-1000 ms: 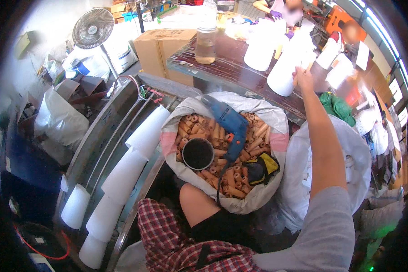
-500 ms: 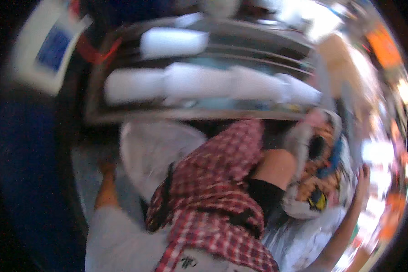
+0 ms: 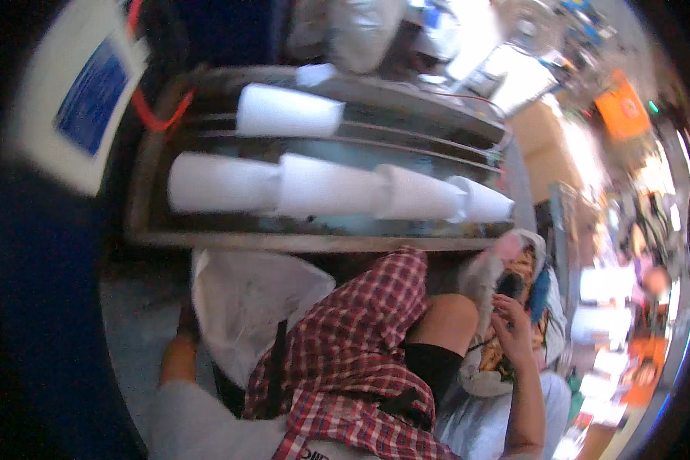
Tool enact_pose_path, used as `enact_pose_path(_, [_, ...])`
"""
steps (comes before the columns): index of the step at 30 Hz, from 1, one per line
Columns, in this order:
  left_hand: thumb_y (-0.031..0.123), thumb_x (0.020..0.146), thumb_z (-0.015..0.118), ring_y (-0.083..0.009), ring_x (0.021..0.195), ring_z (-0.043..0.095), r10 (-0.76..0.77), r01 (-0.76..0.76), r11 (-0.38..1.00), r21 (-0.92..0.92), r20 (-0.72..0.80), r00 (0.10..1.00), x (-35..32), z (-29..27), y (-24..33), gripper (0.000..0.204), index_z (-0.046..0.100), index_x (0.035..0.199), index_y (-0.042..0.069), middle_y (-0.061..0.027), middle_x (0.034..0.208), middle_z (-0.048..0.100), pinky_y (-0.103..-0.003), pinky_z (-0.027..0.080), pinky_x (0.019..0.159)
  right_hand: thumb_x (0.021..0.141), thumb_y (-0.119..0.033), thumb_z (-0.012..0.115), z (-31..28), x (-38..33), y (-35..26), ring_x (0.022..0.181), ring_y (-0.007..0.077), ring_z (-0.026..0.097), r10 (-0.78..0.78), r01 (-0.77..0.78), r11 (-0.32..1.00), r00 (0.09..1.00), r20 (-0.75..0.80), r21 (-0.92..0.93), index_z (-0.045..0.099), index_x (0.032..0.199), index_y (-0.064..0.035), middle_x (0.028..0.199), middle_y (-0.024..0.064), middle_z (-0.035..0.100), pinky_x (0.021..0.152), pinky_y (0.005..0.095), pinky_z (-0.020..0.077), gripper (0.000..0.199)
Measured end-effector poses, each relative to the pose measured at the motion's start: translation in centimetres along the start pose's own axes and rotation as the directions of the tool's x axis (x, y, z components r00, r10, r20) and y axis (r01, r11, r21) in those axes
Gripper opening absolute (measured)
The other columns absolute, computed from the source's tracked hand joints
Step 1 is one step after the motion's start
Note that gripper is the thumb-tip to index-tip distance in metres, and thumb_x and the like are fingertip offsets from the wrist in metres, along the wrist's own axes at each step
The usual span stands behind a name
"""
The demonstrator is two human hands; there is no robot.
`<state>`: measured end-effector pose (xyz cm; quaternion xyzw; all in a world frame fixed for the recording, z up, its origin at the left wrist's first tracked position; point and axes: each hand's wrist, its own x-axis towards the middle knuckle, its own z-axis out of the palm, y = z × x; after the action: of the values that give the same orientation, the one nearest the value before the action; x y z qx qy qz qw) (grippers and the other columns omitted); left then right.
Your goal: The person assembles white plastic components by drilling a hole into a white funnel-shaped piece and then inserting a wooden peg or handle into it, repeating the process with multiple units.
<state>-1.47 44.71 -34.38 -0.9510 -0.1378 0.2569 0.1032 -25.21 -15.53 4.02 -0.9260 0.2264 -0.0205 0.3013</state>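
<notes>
The left hand [image 3: 182, 337] rests beside a crumpled white plastic bag [image 3: 245, 303], its fingers hidden, so its grip cannot be told. The right hand [image 3: 511, 326], fingers curled, reaches into the white sack of orange tubes [image 3: 487, 368]. Beyond, white foam cones [image 3: 337, 188] lie in a metal tray [image 3: 207, 238].

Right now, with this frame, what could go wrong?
The right hand reaches into the crowded sack while the head view points elsewhere and is blurred: it could hit a tool inside. The white cones lie loose on the metal tray and may roll. The left hand sits half hidden behind a white bag.
</notes>
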Motion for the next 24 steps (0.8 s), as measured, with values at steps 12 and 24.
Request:
enact_pose_path(12, [0.055,0.086,0.049,-0.0317,0.125,0.041,0.299,-0.350,0.900,-0.259,-0.217,0.929,3.0,-10.0,16.1,0.076,0.027,0.142,0.009,-0.0155,0.144,0.034,-0.048,0.035,0.102,0.087,-0.017,0.060,1.3,-5.8,3.1,0.090,0.0250,0.062,0.071,-0.064,0.994,0.994,-0.079,0.087,0.058,0.110,-0.0018,0.100,0.0139,0.062,0.076,0.0346,0.0495,0.027])
enact_pose_path(24, [0.057,0.087,0.045,-0.0318,0.125,0.041,0.572,-0.558,0.301,-0.774,-0.322,0.754,-7.4,-24.2,22.6,0.076,0.026,0.142,0.009,-0.0150,0.143,0.034,-0.047,0.035,0.103,0.090,-0.019,0.056,3.6,-7.1,2.3,0.088,0.0260,0.063,-0.090,0.075,0.946,0.995,0.034,0.314,0.059,0.108,0.0000,0.096,0.0146,0.064,0.074,0.0345,0.0502,0.026])
